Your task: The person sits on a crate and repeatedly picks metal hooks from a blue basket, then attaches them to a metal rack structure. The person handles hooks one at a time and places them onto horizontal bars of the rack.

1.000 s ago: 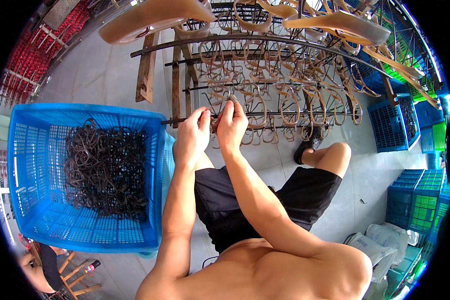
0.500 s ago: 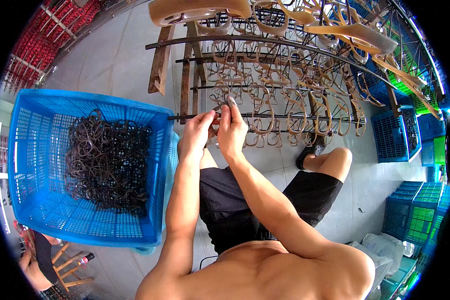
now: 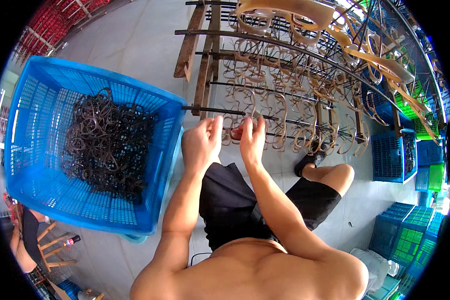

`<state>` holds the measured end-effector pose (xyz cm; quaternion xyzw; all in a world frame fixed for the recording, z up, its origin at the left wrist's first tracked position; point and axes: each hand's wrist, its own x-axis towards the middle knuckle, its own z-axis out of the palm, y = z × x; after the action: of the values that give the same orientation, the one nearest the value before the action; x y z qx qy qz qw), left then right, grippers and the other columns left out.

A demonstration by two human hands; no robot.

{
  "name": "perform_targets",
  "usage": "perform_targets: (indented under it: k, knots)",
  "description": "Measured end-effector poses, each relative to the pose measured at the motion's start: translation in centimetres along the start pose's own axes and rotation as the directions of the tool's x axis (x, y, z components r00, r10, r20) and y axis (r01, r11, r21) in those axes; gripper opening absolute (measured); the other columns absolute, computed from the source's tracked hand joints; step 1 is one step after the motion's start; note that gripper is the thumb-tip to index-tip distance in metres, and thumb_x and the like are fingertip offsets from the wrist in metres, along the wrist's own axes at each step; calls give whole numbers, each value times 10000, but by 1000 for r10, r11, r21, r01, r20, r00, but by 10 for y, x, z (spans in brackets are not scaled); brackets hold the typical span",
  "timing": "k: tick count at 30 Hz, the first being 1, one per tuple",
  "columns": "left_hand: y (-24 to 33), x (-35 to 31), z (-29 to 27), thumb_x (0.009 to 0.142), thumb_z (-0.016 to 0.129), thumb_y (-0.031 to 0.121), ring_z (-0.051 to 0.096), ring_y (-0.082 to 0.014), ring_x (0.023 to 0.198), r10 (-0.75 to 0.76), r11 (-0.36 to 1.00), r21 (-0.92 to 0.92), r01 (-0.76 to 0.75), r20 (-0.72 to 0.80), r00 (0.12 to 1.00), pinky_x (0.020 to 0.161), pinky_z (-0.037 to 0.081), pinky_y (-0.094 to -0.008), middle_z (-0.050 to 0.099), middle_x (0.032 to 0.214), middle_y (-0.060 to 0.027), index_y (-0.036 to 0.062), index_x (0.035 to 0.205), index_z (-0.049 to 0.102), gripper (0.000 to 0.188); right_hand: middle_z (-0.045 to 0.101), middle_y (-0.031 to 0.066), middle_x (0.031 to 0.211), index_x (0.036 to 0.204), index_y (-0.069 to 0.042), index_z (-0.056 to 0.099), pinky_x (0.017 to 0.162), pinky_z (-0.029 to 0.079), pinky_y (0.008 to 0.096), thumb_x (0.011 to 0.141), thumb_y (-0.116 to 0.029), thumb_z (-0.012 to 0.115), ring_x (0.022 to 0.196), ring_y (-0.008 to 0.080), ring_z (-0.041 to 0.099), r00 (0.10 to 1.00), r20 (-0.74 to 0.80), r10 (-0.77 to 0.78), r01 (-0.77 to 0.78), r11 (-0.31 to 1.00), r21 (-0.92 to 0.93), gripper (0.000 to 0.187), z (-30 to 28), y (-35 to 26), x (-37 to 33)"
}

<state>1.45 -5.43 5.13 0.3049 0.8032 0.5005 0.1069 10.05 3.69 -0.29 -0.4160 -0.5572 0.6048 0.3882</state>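
Note:
Near the left end of the lowest dark rod [image 3: 212, 109], my left hand [image 3: 201, 143] is raised with its fingers stretched out and nothing visible in them. My right hand [image 3: 253, 142] is farther along that rod, its fingers closed at the lower part of a pale brown eyeglass frame [image 3: 253, 102] hanging there; the exact grip is partly hidden. More translucent brown eyeglass frames [image 3: 283, 117] hang in rows to the right. On my left, a blue plastic basket [image 3: 30, 165] holds a tangled heap of dark eyeglass frames [image 3: 105, 145].
The rods rest on a wooden rack [image 3: 203, 80] before me. Frames on the upper rods [image 3: 285, 12] reach in close from above. Stacked blue and green crates [image 3: 410, 225] stand at the right. Red items [image 3: 55, 20] hang at far left. Another person's arm and leg [image 3: 27, 237] show lower left beside a wooden stool [image 3: 50, 247].
My hands were together at the rod's left end and are now apart. The right hand has shifted right along the rod with the eyeglass frame. The whole view has also shifted slightly.

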Motion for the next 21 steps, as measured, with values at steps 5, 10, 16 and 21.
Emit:
perform_targets:
  k: [5,10,16,21]
  knots:
    - [3,-44,-61,951,481,234,433,-82,497,-279,760,-632,151,-108,954,474,319,-213,573,641,-31,8,772,622,321,630,175,818,1009,44,496,700,473,365,919,-364,491,755,311,612,995,98,24,24,886,-463,418,-40,45,-36]
    - [9,-67,-80,953,416,259,394,-75,458,143,765,-640,-62,74,987,443,273,-216,567,596,-55,11,619,568,442,618,154,953,1066,14,536,767,488,341,949,-473,380,883,235,611,841,425,335,-332,940,-83,524,-80,13,-59]
    - [56,-72,-49,859,596,261,577,-260,547,736,619,-723,-307,398,548,516,469,-326,577,611,-62,45,660,561,295,578,116,855,1192,11,468,488,477,270,937,-404,449,639,164,570,179,872,456,-891,451,-53,487,-110,-53,-68]
    - [3,-18,-65,841,622,318,567,-201,963,499,857,-282,-431,246,831,800,467,-321,499,1188,-140,26,1077,548,383,453,11,702,1153,-9,492,388,327,215,892,-260,556,507,78,405,643,693,326,-705,606,369,368,-167,-50,-52]
